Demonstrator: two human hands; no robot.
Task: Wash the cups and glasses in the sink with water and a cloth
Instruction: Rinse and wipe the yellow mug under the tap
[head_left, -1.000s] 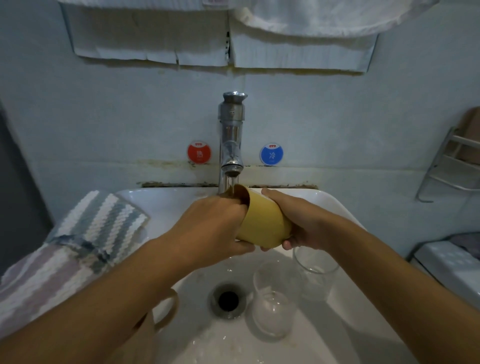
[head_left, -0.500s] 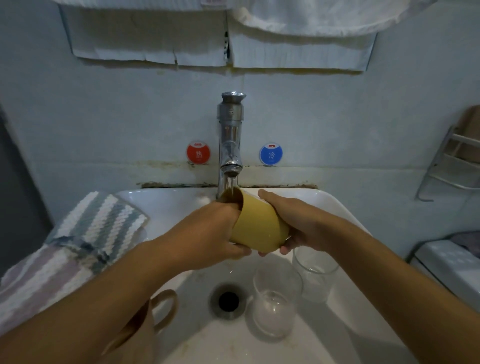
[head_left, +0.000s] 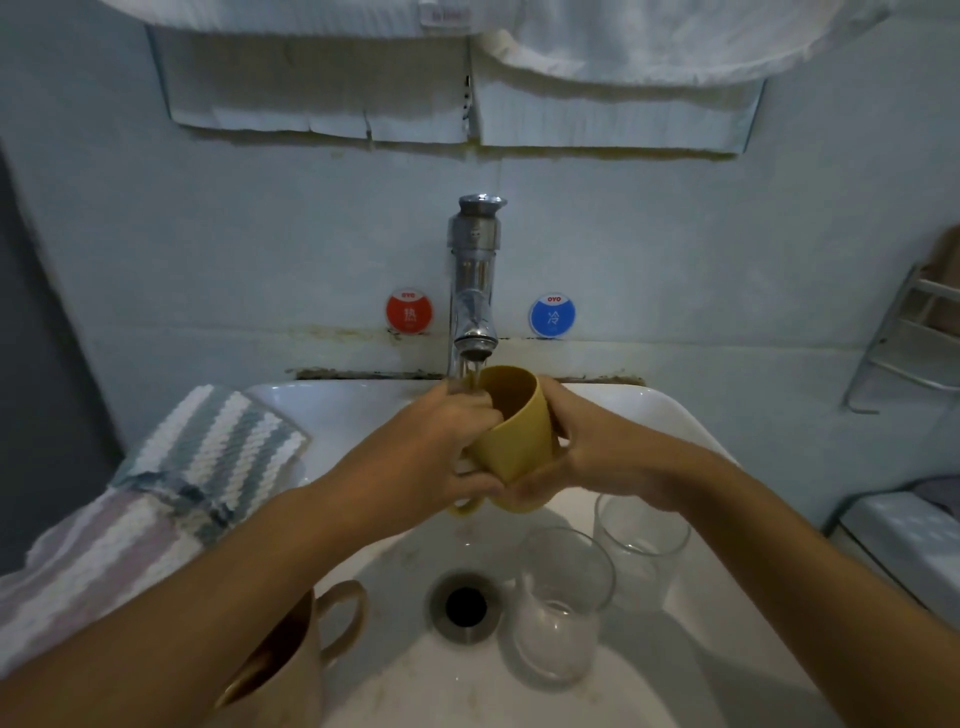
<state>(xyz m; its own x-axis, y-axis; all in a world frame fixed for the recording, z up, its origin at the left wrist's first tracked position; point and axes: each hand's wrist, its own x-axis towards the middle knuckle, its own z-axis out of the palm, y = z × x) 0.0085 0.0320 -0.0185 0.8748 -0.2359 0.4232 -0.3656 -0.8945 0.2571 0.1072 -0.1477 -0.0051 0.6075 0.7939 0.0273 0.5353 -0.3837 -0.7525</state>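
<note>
A yellow mug (head_left: 517, 435) is tilted under the chrome tap (head_left: 474, 291), its mouth facing up and left, with water running onto its rim. My right hand (head_left: 587, 452) grips its side and base. My left hand (head_left: 441, 447) holds the rim side, fingers curled over the lip into the mug. Two clear glasses stand in the white sink (head_left: 675, 431): one (head_left: 563, 603) right of the drain, another (head_left: 641, 535) behind it. A beige mug (head_left: 311, 639) with a handle sits at the lower left, partly hidden by my left forearm. A striped cloth (head_left: 208, 457) lies on the sink's left rim.
The drain (head_left: 466, 605) is open in the middle of the basin. Red hot (head_left: 409, 312) and blue cold (head_left: 552, 315) stickers flank the tap. A metal rack (head_left: 904, 343) hangs on the right wall. White towels (head_left: 623, 41) hang overhead.
The yellow mug has turned more upright, so its opening now faces the camera and its handle shows below. My left fingers have moved over the rim into the mug.
</note>
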